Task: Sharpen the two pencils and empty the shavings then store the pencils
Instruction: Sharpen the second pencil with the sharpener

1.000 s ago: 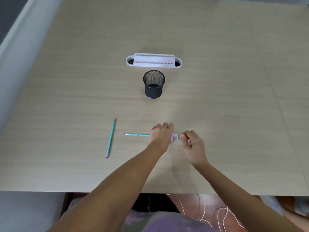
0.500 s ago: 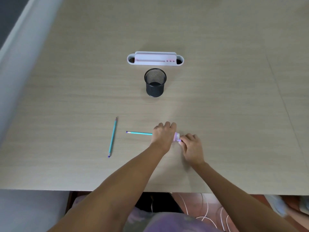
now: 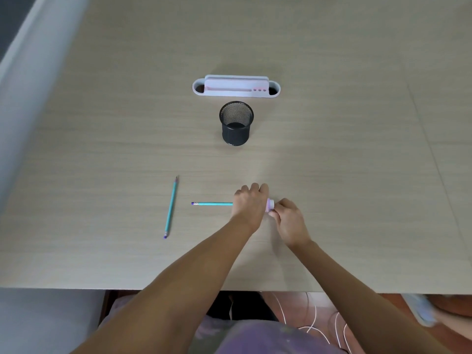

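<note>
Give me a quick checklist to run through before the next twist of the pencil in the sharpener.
1. Left hand gripping the pencil: ok.
2. Right hand holding the sharpener: ok.
3. Pencil tip seated in the sharpener: cannot tell, hidden by the hands.
4. Second pencil within reach, lying loose on the table: ok.
5. Mesh cup upright and open beyond the hands: ok.
6. White holder behind the cup, end slots open: ok.
</note>
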Demonstrator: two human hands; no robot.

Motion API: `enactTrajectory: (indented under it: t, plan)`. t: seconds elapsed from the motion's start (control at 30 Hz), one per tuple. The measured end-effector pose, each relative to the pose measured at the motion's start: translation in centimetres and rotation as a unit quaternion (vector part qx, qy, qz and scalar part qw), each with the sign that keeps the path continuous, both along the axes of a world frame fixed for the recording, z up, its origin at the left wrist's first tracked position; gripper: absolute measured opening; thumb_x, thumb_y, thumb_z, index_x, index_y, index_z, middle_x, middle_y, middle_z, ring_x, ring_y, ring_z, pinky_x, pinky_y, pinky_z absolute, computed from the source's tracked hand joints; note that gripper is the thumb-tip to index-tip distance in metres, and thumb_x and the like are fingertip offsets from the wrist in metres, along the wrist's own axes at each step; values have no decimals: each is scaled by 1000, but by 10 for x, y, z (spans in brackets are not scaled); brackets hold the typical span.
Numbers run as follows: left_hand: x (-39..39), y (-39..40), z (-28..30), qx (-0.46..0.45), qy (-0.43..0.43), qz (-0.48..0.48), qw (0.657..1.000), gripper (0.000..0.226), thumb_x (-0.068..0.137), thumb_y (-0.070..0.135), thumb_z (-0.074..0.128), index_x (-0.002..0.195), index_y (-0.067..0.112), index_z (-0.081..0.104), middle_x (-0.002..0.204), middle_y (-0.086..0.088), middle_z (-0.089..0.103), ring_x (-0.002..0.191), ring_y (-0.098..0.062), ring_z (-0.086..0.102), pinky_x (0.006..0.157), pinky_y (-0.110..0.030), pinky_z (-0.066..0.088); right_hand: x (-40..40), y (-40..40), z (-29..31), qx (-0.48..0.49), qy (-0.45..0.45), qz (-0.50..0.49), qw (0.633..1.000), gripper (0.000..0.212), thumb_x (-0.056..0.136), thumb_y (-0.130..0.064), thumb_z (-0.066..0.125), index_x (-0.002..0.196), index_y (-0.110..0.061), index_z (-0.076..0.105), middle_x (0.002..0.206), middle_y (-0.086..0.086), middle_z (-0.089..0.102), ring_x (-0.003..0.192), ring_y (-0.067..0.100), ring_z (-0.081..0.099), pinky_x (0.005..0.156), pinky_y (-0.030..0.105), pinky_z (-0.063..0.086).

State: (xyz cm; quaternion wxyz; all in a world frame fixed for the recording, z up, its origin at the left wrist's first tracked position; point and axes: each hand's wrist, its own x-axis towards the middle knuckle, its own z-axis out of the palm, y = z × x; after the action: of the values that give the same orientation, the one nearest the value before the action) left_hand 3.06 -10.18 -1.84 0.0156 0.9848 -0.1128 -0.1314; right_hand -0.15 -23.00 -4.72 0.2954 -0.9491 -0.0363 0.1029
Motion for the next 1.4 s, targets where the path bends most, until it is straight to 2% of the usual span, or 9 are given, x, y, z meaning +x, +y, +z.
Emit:
enactTrajectory:
  t: [0.3, 0.43, 0.6, 0.77, 0.9, 1.0, 1.1, 1.27, 1.4]
  plan:
    - [1, 1, -3, 5, -4, -17, 1000, 51, 67, 5, 78, 106, 14, 47, 96, -2, 58, 79, -21, 58, 54, -28, 34, -13, -23, 54, 56, 14, 71, 996, 12, 91, -6, 56, 83, -5, 66, 75, 10, 61, 65, 22, 54, 60, 14, 34]
    - [3, 3, -3, -5, -1, -27, 1000, 51, 65, 10, 80, 104, 15, 48, 95, -2, 60, 78, -21, 59, 56, -28, 35, 25, -23, 66, 49, -43, 71, 995, 10, 88, -5, 61, 81, -4, 68, 72, 10, 64, 62, 21, 58, 60, 16, 35]
    - [3, 2, -6, -2, -8, -24, 1000, 50, 64, 8, 78, 104, 16, 49, 93, -1, 60, 75, -20, 59, 56, -27, 35, 61, -18, 40, 37, -36, 24, 998, 10, 85, -8, 64, 83, -5, 74, 79, 13, 69, 71, 23, 64, 67, 22, 42]
    - [1, -1, -6, 5, -10, -12, 1000, 48, 65, 9, 77, 103, 15, 48, 91, -1, 59, 74, -21, 57, 54, -28, 31, 35, -12, 9, -30, -61, 63, 996, 13, 73, 9, 63, 74, -2, 70, 69, 15, 59, 64, 30, 58, 62, 35, 51]
    - [0, -2, -7, 16, -9, -4, 1000, 47, 65, 9, 79, 100, 15, 48, 89, -1, 58, 71, -20, 56, 52, -28, 31, -5, -11, -2, -40, -109, 86, 990, 17, 72, 11, 71, 69, -5, 67, 63, 10, 57, 58, 28, 54, 57, 28, 45]
    - [0, -1, -8, 13, -5, -6, 1000, 49, 65, 9, 79, 100, 16, 47, 89, 0, 58, 68, -19, 52, 51, -28, 31, -29, -15, 3, 6, -76, 50, 996, 6, 85, 1, 63, 81, -1, 68, 74, 11, 59, 64, 26, 55, 63, 23, 42]
    - [1, 0, -8, 14, -9, -15, 1000, 51, 63, 13, 82, 101, 16, 47, 89, 0, 57, 64, -18, 43, 50, -28, 30, -35, -17, 20, 56, -26, 28, 998, 13, 92, -6, 56, 89, -5, 68, 80, 7, 58, 66, 20, 54, 64, 17, 37]
    - [1, 1, -6, 13, -3, -22, 1000, 50, 62, 10, 80, 99, 16, 47, 89, 0, 57, 67, -19, 51, 52, -28, 31, -25, -15, 46, 120, 78, -24, 989, 21, 94, -10, 49, 77, -8, 62, 72, -3, 54, 64, 9, 46, 59, 13, 32]
    - [1, 0, -7, 6, -7, -21, 1000, 46, 66, 10, 76, 101, 15, 48, 93, -2, 59, 75, -22, 58, 54, -28, 35, 8, -9, 55, 176, 120, -103, 971, 42, 94, -14, 42, 53, -21, 43, 53, -7, 42, 53, 9, 36, 54, 25, 29]
